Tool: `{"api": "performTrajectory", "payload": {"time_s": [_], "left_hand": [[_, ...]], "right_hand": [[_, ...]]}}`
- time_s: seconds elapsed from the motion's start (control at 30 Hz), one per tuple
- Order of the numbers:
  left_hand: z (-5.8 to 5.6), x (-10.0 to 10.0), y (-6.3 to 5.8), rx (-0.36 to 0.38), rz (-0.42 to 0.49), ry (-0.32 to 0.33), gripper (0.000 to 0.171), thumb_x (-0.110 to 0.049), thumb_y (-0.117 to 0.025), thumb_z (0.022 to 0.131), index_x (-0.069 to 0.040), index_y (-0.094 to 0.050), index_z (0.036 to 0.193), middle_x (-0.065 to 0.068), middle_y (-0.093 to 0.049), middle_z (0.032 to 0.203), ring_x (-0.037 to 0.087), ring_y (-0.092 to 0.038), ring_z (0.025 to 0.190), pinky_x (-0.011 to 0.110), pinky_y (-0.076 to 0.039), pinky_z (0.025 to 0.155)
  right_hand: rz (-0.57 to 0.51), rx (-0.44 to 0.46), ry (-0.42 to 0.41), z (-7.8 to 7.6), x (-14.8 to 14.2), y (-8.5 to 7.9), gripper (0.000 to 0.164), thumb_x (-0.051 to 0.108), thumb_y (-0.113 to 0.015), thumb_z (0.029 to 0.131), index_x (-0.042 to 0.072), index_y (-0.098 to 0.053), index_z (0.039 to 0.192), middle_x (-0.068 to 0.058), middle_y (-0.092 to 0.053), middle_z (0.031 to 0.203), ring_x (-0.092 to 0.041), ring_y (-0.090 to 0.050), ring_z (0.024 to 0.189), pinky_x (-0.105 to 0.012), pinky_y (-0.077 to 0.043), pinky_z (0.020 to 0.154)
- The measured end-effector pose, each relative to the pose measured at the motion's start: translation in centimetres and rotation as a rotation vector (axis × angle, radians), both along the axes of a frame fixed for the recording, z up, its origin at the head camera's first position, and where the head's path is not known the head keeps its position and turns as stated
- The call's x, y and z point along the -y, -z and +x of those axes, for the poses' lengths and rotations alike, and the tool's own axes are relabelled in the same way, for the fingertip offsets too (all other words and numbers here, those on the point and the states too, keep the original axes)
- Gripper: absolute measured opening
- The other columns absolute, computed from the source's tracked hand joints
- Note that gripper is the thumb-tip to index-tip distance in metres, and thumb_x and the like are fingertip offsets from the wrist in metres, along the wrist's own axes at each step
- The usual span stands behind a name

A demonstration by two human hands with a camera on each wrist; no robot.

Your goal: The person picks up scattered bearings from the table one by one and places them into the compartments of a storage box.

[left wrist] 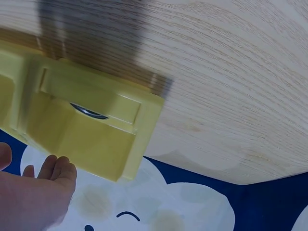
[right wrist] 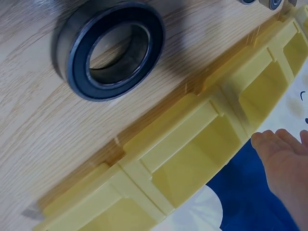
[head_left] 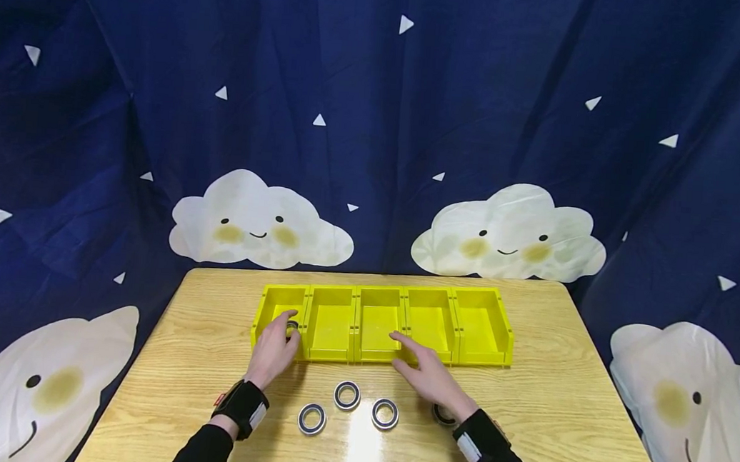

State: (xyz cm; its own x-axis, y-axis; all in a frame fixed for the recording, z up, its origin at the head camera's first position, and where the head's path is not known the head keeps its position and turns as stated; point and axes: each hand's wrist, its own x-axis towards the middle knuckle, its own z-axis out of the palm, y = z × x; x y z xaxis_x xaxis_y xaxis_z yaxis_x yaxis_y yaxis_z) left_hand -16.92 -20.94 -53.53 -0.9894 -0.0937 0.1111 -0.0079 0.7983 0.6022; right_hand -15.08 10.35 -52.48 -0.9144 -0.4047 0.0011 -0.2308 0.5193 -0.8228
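Observation:
My left hand is over the leftmost compartment of a row of yellow bins, its thumb and fingers spread apart. A ball bearing shows between them in the head view. In the left wrist view that bearing lies inside the compartment near its front wall, partly hidden, with the fingers apart from it. My right hand hovers by the third and fourth compartments, fingers extended, holding nothing. Beneath its wrist, a bearing on the table is partly covered; the right wrist view shows a bearing up close.
Three more bearings lie in front of the bins: a left one, a middle one and a right one. The wooden table extends to both sides. Behind it hangs a dark blue curtain with clouds.

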Motion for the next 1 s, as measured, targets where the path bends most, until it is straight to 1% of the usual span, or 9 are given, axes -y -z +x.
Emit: {"api": "performTrajectory", "payload": {"time_s": [0.07, 0.17, 0.27, 0.43, 0.57, 0.6, 0.7, 0.8, 1.0], "left_hand": [[0.1, 0.0, -0.1, 0.0, 0.006, 0.003, 0.042, -0.013, -0.052, 0.094, -0.004, -0.05, 0.135, 0.021, -0.057, 0.134, 0.034, -0.059, 0.115, 0.05, -0.049, 0.094], [0.3, -0.1, -0.4, -0.011, 0.018, 0.011, 0.041, -0.013, -0.053, 0.094, -0.005, -0.051, 0.134, 0.021, -0.057, 0.133, 0.035, -0.058, 0.117, 0.051, -0.048, 0.095], [0.4, -0.2, -0.5, -0.031, 0.028, 0.019, 0.04, -0.013, -0.053, 0.094, -0.005, -0.052, 0.133, 0.021, -0.057, 0.133, 0.035, -0.056, 0.121, 0.051, -0.047, 0.098], [0.6, -0.3, -0.6, -0.057, 0.042, 0.023, 0.04, -0.012, -0.054, 0.093, -0.005, -0.053, 0.132, 0.02, -0.057, 0.132, 0.034, -0.055, 0.123, 0.051, -0.046, 0.099], [0.6, -0.4, -0.8, -0.066, 0.047, 0.033, 0.039, -0.01, -0.055, 0.092, -0.005, -0.054, 0.131, 0.02, -0.058, 0.13, 0.035, -0.056, 0.121, 0.05, -0.047, 0.099], [0.6, -0.4, -0.9, -0.071, 0.049, 0.038, 0.039, -0.009, -0.055, 0.092, -0.004, -0.054, 0.13, 0.021, -0.058, 0.131, 0.036, -0.055, 0.122, 0.051, -0.046, 0.1], [0.8, -0.6, -1.0, -0.077, 0.056, 0.063, 0.039, -0.008, -0.056, 0.091, -0.003, -0.055, 0.129, 0.023, -0.056, 0.133, 0.04, -0.049, 0.129, 0.054, -0.041, 0.105], [1.0, -0.8, -1.0, -0.073, 0.06, 0.084, 0.04, -0.009, -0.057, 0.091, -0.001, -0.055, 0.13, 0.025, -0.052, 0.138, 0.041, -0.042, 0.136, 0.055, -0.034, 0.111], [1.3, -1.1, -1.0, -0.062, 0.068, 0.083, 0.04, -0.01, -0.056, 0.09, -0.001, -0.055, 0.129, 0.025, -0.051, 0.139, 0.041, -0.04, 0.137, 0.056, -0.033, 0.112]], "right_hand": [[-0.003, -0.002, 0.012, 0.0, -0.1, -0.1, 0.05, 0.021, -0.056, 0.097, 0.013, -0.044, 0.145, -0.01, -0.044, 0.15, -0.031, -0.039, 0.14, -0.054, -0.032, 0.114], [0.001, 0.003, 0.023, -0.1, -0.3, -0.3, 0.049, 0.021, -0.056, 0.097, 0.016, -0.045, 0.144, -0.009, -0.045, 0.149, -0.03, -0.039, 0.14, -0.052, -0.032, 0.114], [0.002, 0.007, 0.023, -0.2, -0.6, -0.5, 0.049, 0.024, -0.056, 0.097, 0.018, -0.045, 0.144, -0.01, -0.045, 0.149, -0.031, -0.039, 0.14, -0.052, -0.032, 0.114], [-0.013, 0.019, 0.017, -0.4, -1.0, -0.9, 0.05, 0.029, -0.055, 0.097, 0.019, -0.043, 0.145, -0.011, -0.044, 0.15, -0.033, -0.038, 0.14, -0.055, -0.031, 0.114], [-0.035, 0.018, 0.013, -0.7, -1.4, -1.2, 0.05, 0.026, -0.056, 0.098, 0.017, -0.044, 0.145, -0.012, -0.044, 0.15, -0.033, -0.038, 0.14, -0.054, -0.032, 0.114], [-0.038, 0.014, 0.009, -0.8, -1.5, -1.2, 0.05, 0.025, -0.055, 0.098, 0.015, -0.044, 0.145, -0.012, -0.044, 0.15, -0.034, -0.038, 0.14, -0.054, -0.032, 0.114], [-0.058, 0.021, 0.003, -0.9, -1.7, -1.4, 0.049, 0.021, -0.055, 0.098, 0.012, -0.044, 0.145, -0.014, -0.044, 0.15, -0.034, -0.038, 0.14, -0.053, -0.031, 0.114], [-0.087, 0.029, -0.009, -1.0, -1.9, -1.5, 0.049, 0.019, -0.054, 0.098, 0.008, -0.043, 0.145, -0.017, -0.043, 0.15, -0.036, -0.037, 0.14, -0.055, -0.03, 0.115], [-0.127, 0.044, -0.009, -1.0, -2.8, -1.4, 0.049, 0.021, -0.052, 0.099, 0.005, -0.041, 0.145, -0.02, -0.041, 0.15, -0.04, -0.036, 0.14, -0.056, -0.03, 0.114]]}}
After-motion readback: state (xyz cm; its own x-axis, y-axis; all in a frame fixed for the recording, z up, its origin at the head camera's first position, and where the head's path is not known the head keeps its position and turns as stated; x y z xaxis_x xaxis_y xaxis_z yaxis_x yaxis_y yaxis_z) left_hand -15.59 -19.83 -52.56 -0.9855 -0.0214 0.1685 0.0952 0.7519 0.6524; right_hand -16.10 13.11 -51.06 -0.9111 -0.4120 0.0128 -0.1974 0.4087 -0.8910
